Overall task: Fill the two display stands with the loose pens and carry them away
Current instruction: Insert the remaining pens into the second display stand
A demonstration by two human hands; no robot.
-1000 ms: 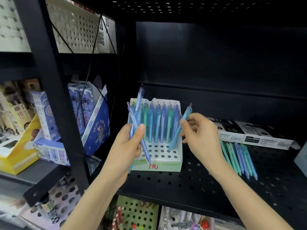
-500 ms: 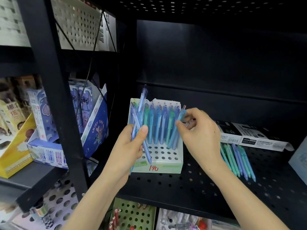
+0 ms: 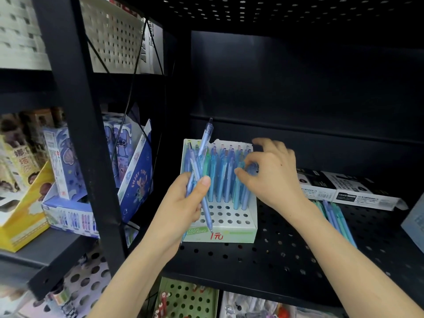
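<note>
Seating a pen (image 3: 246, 198) in the stand (image 3: 229, 235)
Pinched by the right hand (image 3: 275, 180), it wants pressing straight down; left hand (image 3: 183, 203) grips spares (image 3: 200, 154).

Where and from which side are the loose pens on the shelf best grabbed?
Probably mid-barrel, from above: the loose pens lie flat and side by side on the perforated shelf, so fingers can close across the bundle. The right hand is nearer.

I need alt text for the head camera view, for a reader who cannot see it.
A person's right hand pinches a blue pen in a white display stand on a black perforated shelf; the left hand grips several more pens. Loose pens lie further right.
</note>
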